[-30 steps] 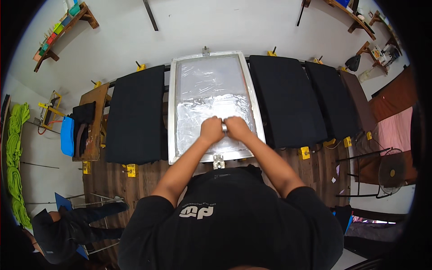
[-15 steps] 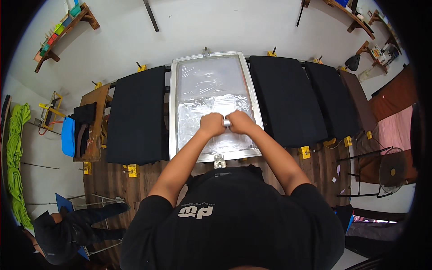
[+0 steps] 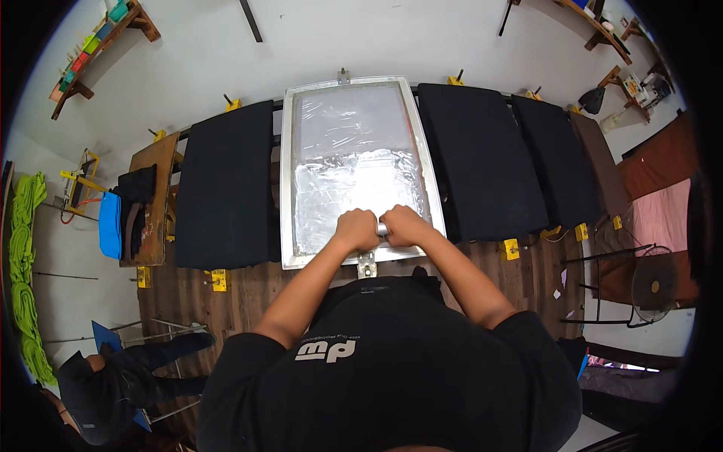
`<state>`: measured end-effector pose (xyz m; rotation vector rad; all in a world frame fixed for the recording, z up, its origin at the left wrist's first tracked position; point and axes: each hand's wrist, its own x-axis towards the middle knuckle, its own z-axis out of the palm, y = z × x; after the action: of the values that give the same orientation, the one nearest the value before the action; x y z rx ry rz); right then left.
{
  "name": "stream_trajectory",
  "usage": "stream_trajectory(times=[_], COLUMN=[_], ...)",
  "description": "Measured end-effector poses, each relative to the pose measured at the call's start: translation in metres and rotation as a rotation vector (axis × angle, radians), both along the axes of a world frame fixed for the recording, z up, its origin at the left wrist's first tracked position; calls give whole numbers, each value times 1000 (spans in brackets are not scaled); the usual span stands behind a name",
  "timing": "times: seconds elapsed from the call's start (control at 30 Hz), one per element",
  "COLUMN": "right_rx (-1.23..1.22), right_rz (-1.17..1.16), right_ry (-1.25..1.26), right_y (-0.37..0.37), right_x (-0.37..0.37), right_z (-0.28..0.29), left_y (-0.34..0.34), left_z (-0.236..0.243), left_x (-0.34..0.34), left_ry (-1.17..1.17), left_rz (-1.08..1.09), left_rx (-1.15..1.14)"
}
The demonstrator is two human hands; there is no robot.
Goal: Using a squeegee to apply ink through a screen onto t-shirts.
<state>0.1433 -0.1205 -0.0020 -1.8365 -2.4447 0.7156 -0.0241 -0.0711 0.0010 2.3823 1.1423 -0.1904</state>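
Gripping a silvery bar (image 3: pixel 382 229) from both sides, with the left hand (image 3: pixel 357 230) and the right hand (image 3: pixel 407 225) curled around it as two fists, set close together with just a short bare stretch of metal between. Cannot tell the bar's full length under the fingers, nor its contact with anything below. Held just inside the near edge of a pale metal frame (image 3: pixel 287 181), slightly right of that edge's middle, over a glossy, wrinkled sheet (image 3: pixel 354 120) spanning the frame. Reaching there with the left forearm (image 3: pixel 312 282) across the near edge and the right forearm (image 3: pixel 463 267) across the near right corner, on either side of a metal bracket (image 3: pixel 367 265). Flanked, beyond the frame's left edge, by a black board (image 3: pixel 226 188) with a yellow clamp (image 3: pixel 219 280) at its near edge; beyond the right edge, by a second black board (image 3: pixel 482 162). Accompanied, well apart beyond the near left corner, by another person (image 3: pixel 113 392).
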Motion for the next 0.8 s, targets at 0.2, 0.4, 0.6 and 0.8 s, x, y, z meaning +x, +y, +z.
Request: stream_trajectory(times=[0.2, 0.4, 0.6, 0.8], right_rx=[-29, 174, 320, -13], right_rz=[35, -131, -124, -78], right_ry=[148, 76, 96, 39], right_y=[8, 59, -7, -21], right_x=[12, 23, -7, -3], right_z=[-1, 12, -28, 5], left_y=[10, 56, -8, -21], left_z=[10, 13, -41, 8], left_x=[3, 21, -5, -5], left_ry=[56, -143, -348, -62], left_rz=[-31, 59, 43, 34], left_rx=[-183, 97, 320, -56])
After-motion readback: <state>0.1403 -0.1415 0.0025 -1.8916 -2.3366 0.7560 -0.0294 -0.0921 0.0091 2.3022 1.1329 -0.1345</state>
